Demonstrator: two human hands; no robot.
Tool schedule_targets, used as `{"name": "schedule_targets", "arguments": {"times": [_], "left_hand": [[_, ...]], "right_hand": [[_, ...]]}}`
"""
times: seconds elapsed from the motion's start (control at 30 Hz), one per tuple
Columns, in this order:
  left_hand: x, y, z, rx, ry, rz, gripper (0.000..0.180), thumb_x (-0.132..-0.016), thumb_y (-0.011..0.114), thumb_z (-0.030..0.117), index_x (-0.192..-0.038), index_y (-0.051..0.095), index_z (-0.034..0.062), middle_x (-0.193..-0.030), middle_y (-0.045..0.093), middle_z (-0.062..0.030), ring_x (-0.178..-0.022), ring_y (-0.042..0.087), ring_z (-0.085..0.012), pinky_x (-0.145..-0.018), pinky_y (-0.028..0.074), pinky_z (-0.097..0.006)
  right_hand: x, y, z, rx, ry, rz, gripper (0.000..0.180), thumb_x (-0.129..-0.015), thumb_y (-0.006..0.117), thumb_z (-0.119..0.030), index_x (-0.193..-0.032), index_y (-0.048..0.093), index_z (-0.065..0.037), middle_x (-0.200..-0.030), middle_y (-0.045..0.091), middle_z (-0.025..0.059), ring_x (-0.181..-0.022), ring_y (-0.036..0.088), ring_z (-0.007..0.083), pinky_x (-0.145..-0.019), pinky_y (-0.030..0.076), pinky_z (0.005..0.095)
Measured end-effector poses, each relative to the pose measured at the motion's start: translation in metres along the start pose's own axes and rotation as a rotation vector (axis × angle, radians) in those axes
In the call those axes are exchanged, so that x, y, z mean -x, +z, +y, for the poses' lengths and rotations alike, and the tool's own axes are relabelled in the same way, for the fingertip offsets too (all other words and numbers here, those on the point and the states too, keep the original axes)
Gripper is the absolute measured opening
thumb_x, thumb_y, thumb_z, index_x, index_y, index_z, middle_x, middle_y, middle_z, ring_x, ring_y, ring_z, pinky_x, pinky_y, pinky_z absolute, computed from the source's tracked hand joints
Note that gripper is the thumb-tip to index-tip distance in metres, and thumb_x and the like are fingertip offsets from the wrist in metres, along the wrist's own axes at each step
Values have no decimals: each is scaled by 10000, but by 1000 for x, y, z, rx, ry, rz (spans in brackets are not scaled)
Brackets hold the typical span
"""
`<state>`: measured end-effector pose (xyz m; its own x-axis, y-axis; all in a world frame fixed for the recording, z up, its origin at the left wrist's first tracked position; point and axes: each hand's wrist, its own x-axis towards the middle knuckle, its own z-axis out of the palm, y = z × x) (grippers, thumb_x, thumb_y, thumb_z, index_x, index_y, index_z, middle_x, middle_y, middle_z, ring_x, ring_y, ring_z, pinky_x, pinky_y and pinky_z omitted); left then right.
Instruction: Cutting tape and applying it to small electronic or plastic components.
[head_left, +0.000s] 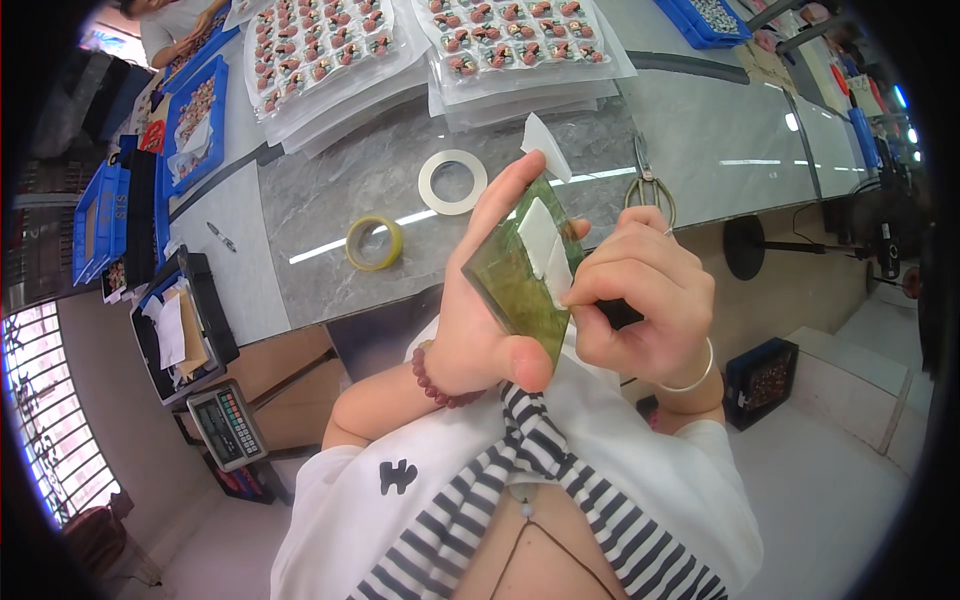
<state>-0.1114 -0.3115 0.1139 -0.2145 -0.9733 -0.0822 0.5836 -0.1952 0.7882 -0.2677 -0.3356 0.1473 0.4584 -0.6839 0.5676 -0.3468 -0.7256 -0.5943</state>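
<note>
My left hand grips a green, see-through slab by its edges, tilted above the near edge of the table. White strips lie along the slab's face. At the lower end of these strips, the thumb and forefinger of my right hand are pinched together on the white edge. Beyond my left fingertips a loose white piece of paper shows; whether it touches them I cannot tell. On the grey table lie a white tape roll and a yellowish tape roll. Scissors rest beyond my right hand.
Stacked clear trays of small red-brown pieces stand at the back, beside a second stack. Blue bins line the left. A pen, an open black case and a scale are nearer. Another person's hand is far left.
</note>
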Motion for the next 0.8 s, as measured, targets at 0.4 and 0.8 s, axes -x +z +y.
{"name": "schedule_targets", "arguments": {"times": [0.4,0.8], "left_hand": [[3,3,0,55,5,23,1504,-326,813,710,-1459,173,-46,-1458,224,-80,-1191,478,-215,-998,417,-352],[2,-7,-4,-378,492,71,1495,-357,795,729,-1429,182,-113,-1461,172,-162,-1263,372,-237,-1032,391,-428]], "right_hand": [[0,0,-2,-73,45,26,224,-540,668,44,-734,630,-61,-680,601,34,-600,562,206,-645,452,319],[-1,-5,-7,-151,82,-24,222,-511,625,35,-721,644,-34,-690,621,56,-590,568,173,-634,381,311]]}}
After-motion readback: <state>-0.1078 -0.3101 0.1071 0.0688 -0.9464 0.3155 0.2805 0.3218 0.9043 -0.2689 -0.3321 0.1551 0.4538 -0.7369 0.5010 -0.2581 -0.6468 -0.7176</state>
